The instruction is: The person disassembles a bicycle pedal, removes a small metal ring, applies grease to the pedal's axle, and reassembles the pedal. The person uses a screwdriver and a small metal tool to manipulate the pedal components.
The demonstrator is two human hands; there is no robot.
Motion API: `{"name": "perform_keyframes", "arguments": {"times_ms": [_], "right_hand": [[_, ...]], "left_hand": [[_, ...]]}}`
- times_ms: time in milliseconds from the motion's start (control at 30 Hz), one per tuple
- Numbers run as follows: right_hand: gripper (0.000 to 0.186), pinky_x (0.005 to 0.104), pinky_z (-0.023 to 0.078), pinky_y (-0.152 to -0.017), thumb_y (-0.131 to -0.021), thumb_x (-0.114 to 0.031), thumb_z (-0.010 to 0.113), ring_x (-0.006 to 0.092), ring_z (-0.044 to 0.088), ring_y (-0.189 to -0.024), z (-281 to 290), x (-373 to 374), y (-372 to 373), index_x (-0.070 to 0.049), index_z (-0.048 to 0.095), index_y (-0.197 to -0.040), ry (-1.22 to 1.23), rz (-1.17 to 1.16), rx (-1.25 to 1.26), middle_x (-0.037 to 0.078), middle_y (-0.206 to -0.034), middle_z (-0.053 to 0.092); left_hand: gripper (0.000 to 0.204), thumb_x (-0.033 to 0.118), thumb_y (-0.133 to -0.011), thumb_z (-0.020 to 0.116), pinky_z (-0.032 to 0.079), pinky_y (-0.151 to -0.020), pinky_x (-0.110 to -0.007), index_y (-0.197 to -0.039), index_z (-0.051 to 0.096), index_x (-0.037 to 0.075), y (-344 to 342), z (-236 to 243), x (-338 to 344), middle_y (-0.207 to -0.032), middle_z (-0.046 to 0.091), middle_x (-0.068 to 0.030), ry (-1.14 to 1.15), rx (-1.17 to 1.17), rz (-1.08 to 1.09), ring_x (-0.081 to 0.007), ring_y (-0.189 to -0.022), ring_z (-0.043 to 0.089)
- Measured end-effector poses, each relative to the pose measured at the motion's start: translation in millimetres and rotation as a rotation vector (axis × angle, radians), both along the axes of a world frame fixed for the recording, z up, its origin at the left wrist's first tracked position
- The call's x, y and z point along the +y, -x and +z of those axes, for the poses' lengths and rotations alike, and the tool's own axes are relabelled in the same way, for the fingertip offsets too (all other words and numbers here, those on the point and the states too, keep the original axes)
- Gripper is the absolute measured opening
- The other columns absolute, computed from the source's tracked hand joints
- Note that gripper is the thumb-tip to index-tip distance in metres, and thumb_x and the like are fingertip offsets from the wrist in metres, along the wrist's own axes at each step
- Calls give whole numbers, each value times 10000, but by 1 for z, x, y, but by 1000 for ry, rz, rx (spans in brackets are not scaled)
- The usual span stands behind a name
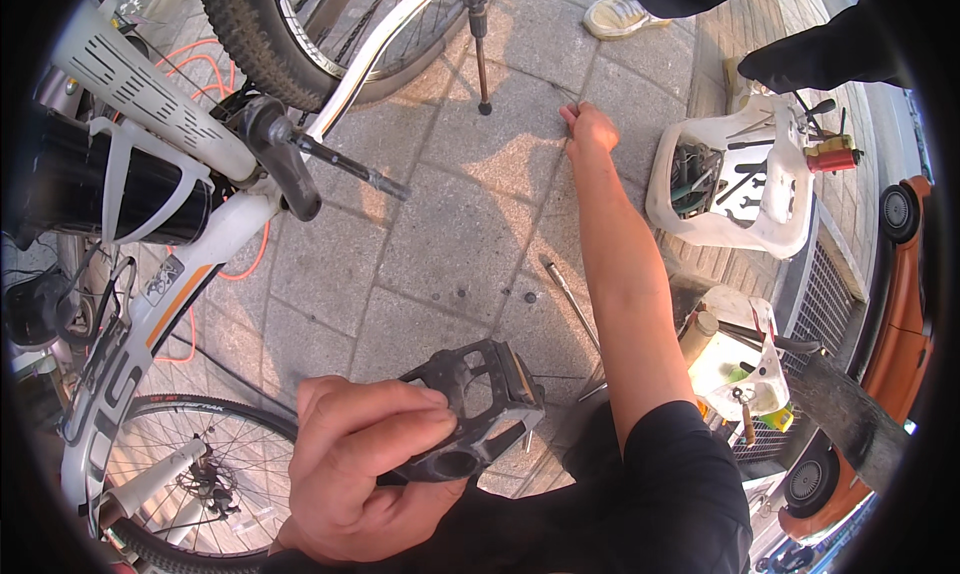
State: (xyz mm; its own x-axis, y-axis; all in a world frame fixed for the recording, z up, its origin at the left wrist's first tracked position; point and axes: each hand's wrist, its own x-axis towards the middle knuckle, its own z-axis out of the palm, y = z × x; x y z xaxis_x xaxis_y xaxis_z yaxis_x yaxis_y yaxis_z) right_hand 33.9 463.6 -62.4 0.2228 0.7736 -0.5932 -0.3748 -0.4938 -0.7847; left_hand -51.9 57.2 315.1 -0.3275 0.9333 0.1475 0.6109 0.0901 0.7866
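Note:
A black bicycle pedal (478, 394) is gripped in my left hand (370, 454), thumb beneath and fingers over its side, low in the view. My right hand (592, 129) reaches far forward over the paving with its fingers closed. Whatever it may hold is too small to make out. To the left stands a white bicycle (255, 219), whose black crank arm (285, 159) carries a bare dark rod (355, 166) pointing right. A metal tool with a long shaft (570, 299) lies on the paving beside my right forearm.
A cut white plastic container (690, 229) with several tools stands at the right, a second white container (722, 304) nearer me. The kickstand (481, 69) rests near the rear wheel (265, 49). Another person's shoe (622, 19) is at the top. An orange cable (232, 274) runs behind the bicycle.

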Motion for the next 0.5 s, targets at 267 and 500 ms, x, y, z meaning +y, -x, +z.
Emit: {"name": "perform_keyframes", "arguments": {"times_ms": [267,500], "right_hand": [[187,347,643,-747,-982,5,638,320,774,-852,4,-3,-3,144,640,-1106,-31,4,-3,218,-1002,728],[212,365,647,-766,-1004,-8,640,338,773,-849,3,-1,-6,137,611,-1157,-30,-8,44,225,-1045,727]], "left_hand": [[514,-3,-655,962,530,-756,-337,-1092,693,24,3,-1,3,-1109,703,-156,-17,10,-45,-233,-874,675],[516,4,-658,957,526,-762,-343,-1102,695,24,3,0,4,-1110,704,-163,-26,18,-58,-235,-867,670]]}}
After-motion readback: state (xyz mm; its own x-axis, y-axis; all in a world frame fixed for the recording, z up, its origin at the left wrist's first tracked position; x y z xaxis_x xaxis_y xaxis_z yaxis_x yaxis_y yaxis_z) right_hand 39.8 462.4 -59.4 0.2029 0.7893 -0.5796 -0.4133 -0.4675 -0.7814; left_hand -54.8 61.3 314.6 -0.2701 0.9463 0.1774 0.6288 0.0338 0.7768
